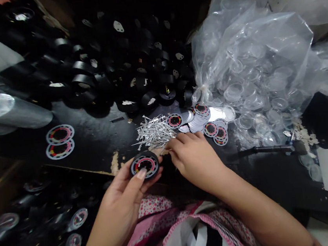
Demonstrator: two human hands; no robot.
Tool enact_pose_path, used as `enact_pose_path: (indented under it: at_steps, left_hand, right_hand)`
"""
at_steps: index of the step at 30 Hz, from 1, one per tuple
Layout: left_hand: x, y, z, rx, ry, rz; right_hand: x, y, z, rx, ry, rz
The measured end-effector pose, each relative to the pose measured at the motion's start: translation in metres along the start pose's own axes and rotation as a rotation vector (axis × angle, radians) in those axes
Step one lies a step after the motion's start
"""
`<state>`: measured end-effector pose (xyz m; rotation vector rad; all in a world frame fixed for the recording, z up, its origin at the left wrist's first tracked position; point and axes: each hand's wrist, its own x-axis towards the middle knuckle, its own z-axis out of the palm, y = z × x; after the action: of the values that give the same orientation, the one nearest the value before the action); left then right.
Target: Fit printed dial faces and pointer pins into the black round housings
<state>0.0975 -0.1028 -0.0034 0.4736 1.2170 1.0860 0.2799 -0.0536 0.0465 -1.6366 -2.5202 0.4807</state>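
My left hand (127,190) is closed around a round black gauge (145,165), its printed dial facing up and my thumb lying on the dial. Just right of the gauge, my right hand (196,159) has its fingers bent and drawn together at the near edge of a heap of small white gauge pointers (154,132). What the right fingertips pinch, if anything, is too small to make out. Beyond that hand lie loose printed dial discs (211,129), some overlapping in a fanned stack.
Many black gauge housings (147,77) are piled at the back. A clear plastic bag (261,41) and transparent round covers (250,101) occupy the right. Two dial discs (59,135) lie left, near a wrapped cylinder (11,110). A box of gauges (77,219) stands lower left. A black-handled tool (267,149) lies right.
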Motion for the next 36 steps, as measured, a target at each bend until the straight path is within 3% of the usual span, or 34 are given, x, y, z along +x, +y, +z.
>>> enact_pose_path:
  at_steps: [5, 10, 16, 24, 26, 29, 32, 36]
  left_hand:
    - [-0.004, 0.009, 0.003, -0.142, 0.063, -0.009]
    - [-0.012, 0.006, 0.011, -0.186, 0.137, 0.007]
    - [-0.009, 0.007, 0.033, -0.201, 0.001, 0.021]
    - [-0.007, 0.015, 0.055, -0.301, -0.094, -0.087]
    - [-0.007, 0.016, 0.058, -0.302, -0.104, -0.108]
    - [-0.004, 0.013, 0.063, -0.233, -0.098, -0.029]
    - [0.001, 0.003, 0.068, -0.107, -0.137, -0.008]
    - [0.005, -0.01, 0.069, 0.063, -0.21, 0.018]
  right_hand:
    - [0.018, -0.01, 0.004, -0.211, -0.022, -0.118]
    - [0.018, -0.01, 0.002, -0.171, -0.036, -0.109]
    - [-0.006, -0.004, 0.001, 0.047, 0.05, 0.016]
    - [-0.032, 0.014, 0.001, 0.097, 0.258, 0.066]
    - [-0.036, 0.016, -0.001, 0.182, 0.303, 0.071]
    - [-0.041, 0.014, -0.005, 0.4, 0.356, 0.066]
    - [-0.042, 0.01, -0.009, 0.484, 0.328, 0.064]
    - [-0.041, 0.008, -0.011, 0.382, 0.265, 0.135]
